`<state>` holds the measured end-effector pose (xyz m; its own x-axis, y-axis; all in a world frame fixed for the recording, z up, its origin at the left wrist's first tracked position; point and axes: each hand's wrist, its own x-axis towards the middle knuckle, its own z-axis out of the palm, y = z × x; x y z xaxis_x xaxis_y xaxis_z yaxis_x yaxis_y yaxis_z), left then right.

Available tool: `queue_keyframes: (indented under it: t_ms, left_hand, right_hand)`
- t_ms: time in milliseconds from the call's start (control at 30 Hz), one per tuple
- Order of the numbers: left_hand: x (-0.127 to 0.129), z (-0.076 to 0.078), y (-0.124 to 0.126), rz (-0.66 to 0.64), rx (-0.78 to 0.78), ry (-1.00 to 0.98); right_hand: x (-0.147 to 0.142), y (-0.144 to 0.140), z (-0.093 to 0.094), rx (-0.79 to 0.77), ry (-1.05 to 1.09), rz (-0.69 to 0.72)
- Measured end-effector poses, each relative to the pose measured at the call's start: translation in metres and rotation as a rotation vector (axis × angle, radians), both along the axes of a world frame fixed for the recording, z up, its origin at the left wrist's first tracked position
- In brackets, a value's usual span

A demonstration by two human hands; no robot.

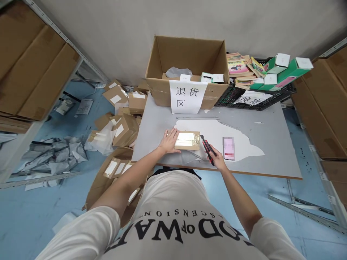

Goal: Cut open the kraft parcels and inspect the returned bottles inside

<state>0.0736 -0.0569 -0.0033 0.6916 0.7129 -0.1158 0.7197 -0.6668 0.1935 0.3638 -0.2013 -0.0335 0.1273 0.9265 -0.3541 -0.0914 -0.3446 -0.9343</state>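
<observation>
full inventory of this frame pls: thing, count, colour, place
small parcel: 1, brown with pale tape, table front centre
utility knife: 1, red and black, at the parcel's right end
phone: 1, pinkish, blurred, right of the knife
table: 1, grey, top layer peeled to white in the middle
open carton: 1, brown, table back, white paper sign on its front
crate: 1, black, table back right, holding books and green-white boxes
parcels: many, brown, floor to the left
torn wrapping: heap, grey, floor far left
left hand: flat on the parcel
right hand: gripping the knife
</observation>
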Motion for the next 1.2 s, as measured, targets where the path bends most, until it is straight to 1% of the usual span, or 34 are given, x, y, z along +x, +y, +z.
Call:
queue_keyframes:
  t_ms: [233, 533, 700, 900, 1067, 1200]
  left_hand:
    - [0.001, 0.001, 0.004, 0.004, -0.020, -0.037]
    - [0.004, 0.001, 0.003, 0.052, 0.024, -0.115]
    - [0.005, 0.002, 0.005, 0.049, 0.026, -0.146]
    - [0.004, 0.000, 0.007, 0.030, 0.015, -0.152]
    - [0.003, -0.001, 0.008, 0.021, 0.011, -0.132]
    - [0.003, -0.002, 0.008, 0.035, 0.009, -0.135]
  right_hand:
    - [0.001, 0.010, 0.005, -0.027, 0.044, -0.018]
    - [0.001, 0.013, 0.005, -0.043, 0.023, 0.012]
    - [0.007, 0.011, 0.011, -0.060, 0.024, 0.065]
    - [0.018, 0.014, 0.022, -0.102, -0.024, 0.160]
    - [0.026, 0.015, 0.021, -0.094, -0.030, 0.231]
    - [0.029, 0.014, 0.020, -0.129, -0.047, 0.255]
